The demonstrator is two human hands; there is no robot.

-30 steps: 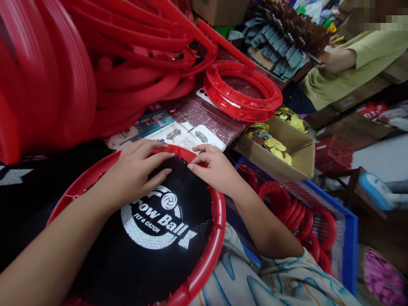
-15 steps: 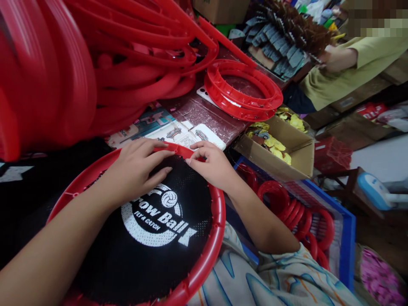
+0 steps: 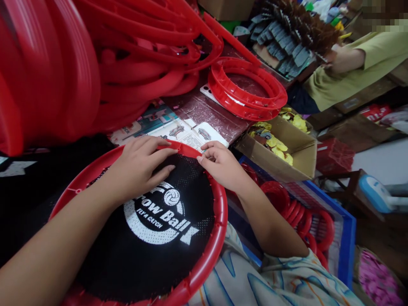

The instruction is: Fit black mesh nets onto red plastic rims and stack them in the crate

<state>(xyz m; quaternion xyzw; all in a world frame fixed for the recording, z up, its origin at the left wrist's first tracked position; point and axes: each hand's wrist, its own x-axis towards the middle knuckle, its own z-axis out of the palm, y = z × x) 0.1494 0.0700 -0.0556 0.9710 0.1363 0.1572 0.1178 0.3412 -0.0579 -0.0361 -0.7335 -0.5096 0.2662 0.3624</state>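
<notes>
In front of me lies a large red plastic ring (image 3: 220,238) with a round black mesh sheet (image 3: 127,267) spread across it. White lettering reading "Ball" and "Fly & Catch" is printed on the mesh. Small pegs stand along the ring's inner edge. My left hand (image 3: 143,163) rests open at the far side, fingers spread over the rim and the mesh. Just to its right, my right hand (image 3: 223,163) is closed in a pinch at the mesh's edge, where it meets the ring. What lies between those fingertips is mostly hidden.
Red rings (image 3: 143,76) are piled at the left. Two more rings (image 3: 270,106) lie on the table (image 3: 197,102) over a white phone (image 3: 207,90). At right stand a carton (image 3: 306,159) of yellow pieces and a blue crate (image 3: 349,238) of small rings. A person in a yellow shirt (image 3: 376,63) works beyond.
My right hand has slid a little to the right along the rim, away from my left hand. My left hand stays in nearly the same place on the ring.
</notes>
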